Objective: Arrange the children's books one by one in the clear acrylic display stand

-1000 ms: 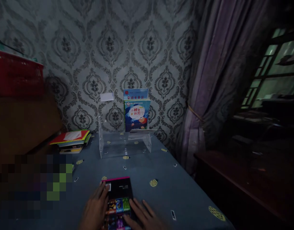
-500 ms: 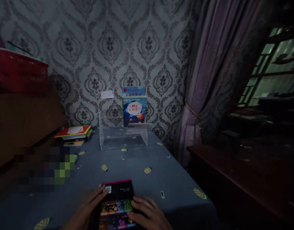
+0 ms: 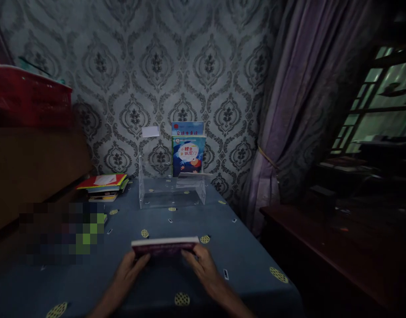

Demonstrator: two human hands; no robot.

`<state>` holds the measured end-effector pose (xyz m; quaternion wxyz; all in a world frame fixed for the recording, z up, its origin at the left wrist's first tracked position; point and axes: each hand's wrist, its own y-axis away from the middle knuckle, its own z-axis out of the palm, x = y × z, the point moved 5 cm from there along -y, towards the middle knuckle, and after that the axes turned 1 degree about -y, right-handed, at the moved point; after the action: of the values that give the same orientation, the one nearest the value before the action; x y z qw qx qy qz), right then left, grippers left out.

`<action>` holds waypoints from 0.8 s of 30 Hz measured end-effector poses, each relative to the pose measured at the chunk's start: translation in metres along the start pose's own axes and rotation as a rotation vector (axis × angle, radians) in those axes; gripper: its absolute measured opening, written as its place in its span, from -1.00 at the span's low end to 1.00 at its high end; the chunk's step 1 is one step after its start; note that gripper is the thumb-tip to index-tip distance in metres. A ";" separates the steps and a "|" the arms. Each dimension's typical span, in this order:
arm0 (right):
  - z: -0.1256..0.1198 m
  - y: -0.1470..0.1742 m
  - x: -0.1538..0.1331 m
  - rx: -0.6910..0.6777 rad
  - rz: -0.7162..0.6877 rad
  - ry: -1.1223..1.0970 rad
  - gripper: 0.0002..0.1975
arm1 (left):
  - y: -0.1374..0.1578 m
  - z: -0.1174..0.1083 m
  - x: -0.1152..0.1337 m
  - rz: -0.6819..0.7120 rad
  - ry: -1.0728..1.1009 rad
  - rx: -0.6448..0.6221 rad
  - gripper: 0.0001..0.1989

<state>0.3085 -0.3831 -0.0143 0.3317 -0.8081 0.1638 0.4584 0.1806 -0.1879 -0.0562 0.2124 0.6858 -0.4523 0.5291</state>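
A dark-covered book [image 3: 165, 249] is held up above the cloth near the front of the table, its white page edge uppermost. My left hand [image 3: 131, 266] grips its left end, thumb on the side facing me. On the right end my right hand [image 3: 200, 261] is closed in the same way. Farther back stands a clear acrylic rack [image 3: 140, 185]. In its right part a blue picture book [image 3: 188, 161] leans upright in front of another blue book [image 3: 187, 128]. A white label [image 3: 150, 131] tops the rack's left side.
Several books and papers [image 3: 103, 185] are stacked at the table's back left. A red basket [image 3: 30, 95] sits on a brown box [image 3: 37, 172] at the left. The patterned tablecloth [image 3: 149, 221] ends at a right edge beside a purple curtain [image 3: 275, 132].
The book lay with its dark back cover facing up between my spread hands; now both hands have lifted it and tipped it onto a narrow edge. The view has shifted slightly.
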 end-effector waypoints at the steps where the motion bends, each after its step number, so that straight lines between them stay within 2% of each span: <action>1: 0.003 -0.008 0.004 0.002 -0.003 -0.034 -0.50 | -0.005 0.000 0.008 -0.005 0.042 0.015 -0.46; 5: 0.014 -0.040 0.023 0.002 0.001 -0.098 -0.59 | -0.033 -0.001 0.018 -0.037 0.188 -0.001 -0.39; 9: 0.017 -0.068 0.043 -0.027 0.023 -0.092 -0.62 | -0.061 -0.004 0.006 -0.055 0.219 -0.089 -0.42; 11: 0.019 -0.081 0.054 -0.044 0.045 -0.084 -0.61 | -0.075 -0.005 0.000 -0.032 0.306 -0.102 -0.43; 14: 0.023 -0.097 0.073 -0.053 0.085 -0.050 -0.61 | -0.094 -0.003 -0.017 -0.040 0.468 -0.087 -0.33; 16: 0.025 -0.103 0.085 -0.056 0.120 -0.020 -0.61 | -0.103 0.000 -0.032 -0.075 0.507 -0.081 -0.29; 20: 0.029 -0.103 0.100 -0.058 0.210 -0.033 -0.62 | -0.109 0.004 -0.058 -0.152 0.493 -0.087 -0.33; 24: 0.031 -0.099 0.103 -0.102 0.293 -0.074 -0.63 | -0.109 0.005 -0.069 -0.197 0.503 -0.122 -0.30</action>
<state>0.3993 -0.2859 -0.0751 0.2258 -0.7740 0.2442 0.5389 0.2736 -0.1100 -0.1008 0.4094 0.5596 -0.3473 0.6313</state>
